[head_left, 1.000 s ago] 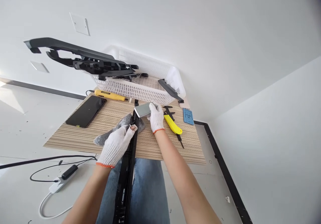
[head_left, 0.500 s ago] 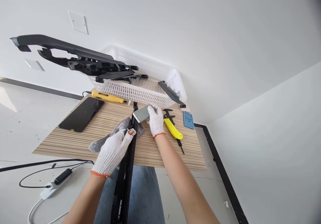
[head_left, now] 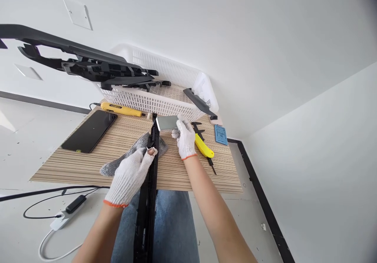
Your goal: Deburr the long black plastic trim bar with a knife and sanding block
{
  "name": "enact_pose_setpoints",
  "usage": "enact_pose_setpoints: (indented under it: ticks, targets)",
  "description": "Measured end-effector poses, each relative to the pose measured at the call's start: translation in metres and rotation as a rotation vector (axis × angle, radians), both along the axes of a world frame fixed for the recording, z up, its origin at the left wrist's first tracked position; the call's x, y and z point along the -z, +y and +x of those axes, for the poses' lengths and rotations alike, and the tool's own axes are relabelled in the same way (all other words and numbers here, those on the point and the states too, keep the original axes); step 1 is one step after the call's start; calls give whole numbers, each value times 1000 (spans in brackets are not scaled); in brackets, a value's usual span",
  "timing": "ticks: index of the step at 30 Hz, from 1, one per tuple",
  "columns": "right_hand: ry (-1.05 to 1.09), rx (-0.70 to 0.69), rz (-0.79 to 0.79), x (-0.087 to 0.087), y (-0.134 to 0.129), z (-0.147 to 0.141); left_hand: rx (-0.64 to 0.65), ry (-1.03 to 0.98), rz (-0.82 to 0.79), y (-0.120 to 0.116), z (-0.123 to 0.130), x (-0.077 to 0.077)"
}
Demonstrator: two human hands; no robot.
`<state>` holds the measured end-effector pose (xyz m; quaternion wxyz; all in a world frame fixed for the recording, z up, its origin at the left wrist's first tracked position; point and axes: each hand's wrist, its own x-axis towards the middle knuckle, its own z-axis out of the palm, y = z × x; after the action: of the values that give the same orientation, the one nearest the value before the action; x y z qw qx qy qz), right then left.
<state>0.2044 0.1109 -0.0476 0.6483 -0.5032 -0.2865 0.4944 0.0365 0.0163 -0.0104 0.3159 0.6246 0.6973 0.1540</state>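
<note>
My left hand (head_left: 132,172), in a white knit glove with an orange cuff, is closed around a long black plastic trim strip (head_left: 145,216). The strip runs from over my legs up across the table's front edge. A bare thumb tip pokes through a hole in that glove. Gloved the same way, my right hand (head_left: 185,137) grips a flat grey block with a pale edge (head_left: 167,123). The block's left end is at the strip's upper part; whether they touch I cannot tell. Beneath the strip lies a grey cloth (head_left: 125,159).
A white plastic basket (head_left: 165,106) with several dark trim parts (head_left: 97,68) stands at the back, some jutting left. Around the table (head_left: 79,170) lie a black phone (head_left: 90,131), a yellow power tool (head_left: 120,109), a yellow-handled knife (head_left: 204,147), black calipers (head_left: 198,129) and a blue card (head_left: 220,134).
The block in my right hand has turned more level, its left end now pointing straight at the strip. My left hand keeps its grip. The whole view has shifted slightly.
</note>
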Motion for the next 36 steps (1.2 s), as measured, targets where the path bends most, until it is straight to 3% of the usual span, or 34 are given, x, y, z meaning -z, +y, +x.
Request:
enact_pose_setpoints:
  ticks: [10,18,25,30,34,36]
  targets:
    - [-162,-217,38,1,-5,7,4,-12,42,0,-3,8]
    - [-126,-197,-41,-6,-6,13,-31,-47,88,-2,-1,10]
    - [-146,-443,-163,-14,-17,7,-56,-34,101,-4,-2,8]
    - [-112,-308,-204,-11,-14,2,-36,-162,103,-5,-6,8]
    - [-43,-449,-142,-11,-14,1,-76,-215,140,-5,-9,12]
    - [-18,-453,-118,-12,-15,2,-83,-220,138,-5,-9,13]
